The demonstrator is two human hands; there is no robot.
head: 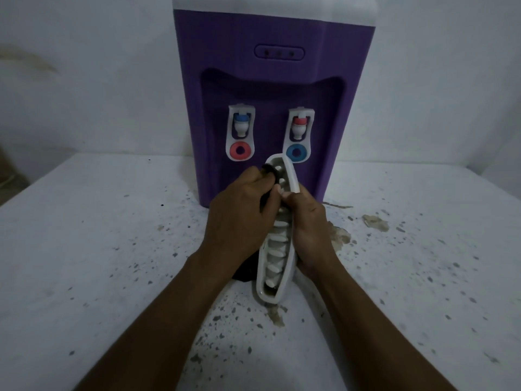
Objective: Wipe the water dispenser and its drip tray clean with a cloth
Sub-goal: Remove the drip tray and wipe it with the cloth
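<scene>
The white table [112, 277] is rough and dotted with dark specks, with lots of free room on both sides of the arms. In the middle, the long white plastic drip tray [262, 277] stands up on end, and its low end seems to rest on the table. Its face has rounded slats. The right hand [307, 230] wraps around the tray's right edge. The left hand [239, 213] squeezes a dark, soft cloth [269, 172] against the top slats. Close behind stands the boxy purple water dispenser [270, 74] with two white taps [241, 128], backed by a plain wall [84, 80].

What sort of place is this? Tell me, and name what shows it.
Probably a plain household or utility corner: a purple tabletop water dispenser stands on a white, speckled, stained counter against a bare white wall.
</scene>
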